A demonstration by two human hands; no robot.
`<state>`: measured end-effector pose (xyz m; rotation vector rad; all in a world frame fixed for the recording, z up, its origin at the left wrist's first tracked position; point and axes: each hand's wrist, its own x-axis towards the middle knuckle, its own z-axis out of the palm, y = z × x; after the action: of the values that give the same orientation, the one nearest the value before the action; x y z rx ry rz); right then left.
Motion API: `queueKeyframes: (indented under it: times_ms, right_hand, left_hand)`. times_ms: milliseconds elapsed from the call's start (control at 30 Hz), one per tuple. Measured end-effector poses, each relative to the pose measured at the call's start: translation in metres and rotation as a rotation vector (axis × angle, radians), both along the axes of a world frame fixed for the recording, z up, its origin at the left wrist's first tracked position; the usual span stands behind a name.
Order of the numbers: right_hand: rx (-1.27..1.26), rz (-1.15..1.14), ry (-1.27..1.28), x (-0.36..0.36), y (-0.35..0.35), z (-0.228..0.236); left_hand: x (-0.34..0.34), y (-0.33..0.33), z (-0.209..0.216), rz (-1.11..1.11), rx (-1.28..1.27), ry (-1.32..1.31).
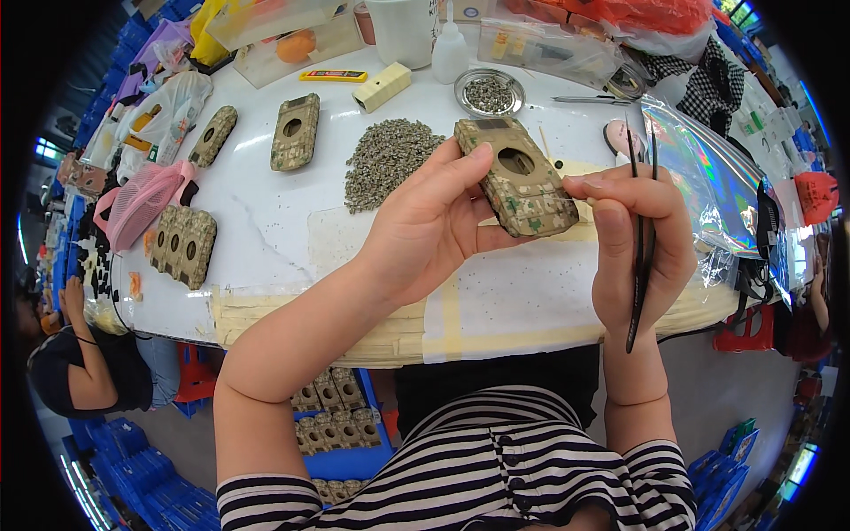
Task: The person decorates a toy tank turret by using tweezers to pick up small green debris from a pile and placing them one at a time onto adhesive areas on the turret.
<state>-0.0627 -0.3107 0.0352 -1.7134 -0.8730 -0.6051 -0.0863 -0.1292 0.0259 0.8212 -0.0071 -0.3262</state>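
My left hand (425, 234) is closed around a camouflage-painted toy tank hull (529, 190), with its round turret opening facing up. My right hand (614, 270) has a pair of black tweezers (636, 305) tucked in the palm, tips pointing up and away. Its thumb and forefinger are pinched at the hull's near right corner; a thin pale stick-like piece seems to run from them across the hull. Beyond my left hand lies a heap of small grey-green parts (390, 164). More such parts fill a round metal dish (489, 92).
More camouflage hulls (295, 133) stand at left, near a pink mesh pouch (142, 212). A white squeeze bottle (450, 53), cream block (382, 87) and yellow case (333, 76) line the back. Iridescent film (708, 168) covers the right side. Hulls sit in a blue crate (350, 462) below the table.
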Motion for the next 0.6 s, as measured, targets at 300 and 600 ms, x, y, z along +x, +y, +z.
queueKeyframes:
  times_ms: [300, 600]
  right_hand:
    - [-0.109, -0.382, -0.035, 0.001, -0.029, -0.007]
    - [-0.367, -0.441, -0.243, 0.015, -0.025, -0.025]
  left_hand:
    - [0.005, 0.004, -0.004, 0.032, -0.108, 0.004]
    - [0.009, 0.007, -0.009, 0.09, -0.043, -0.041]
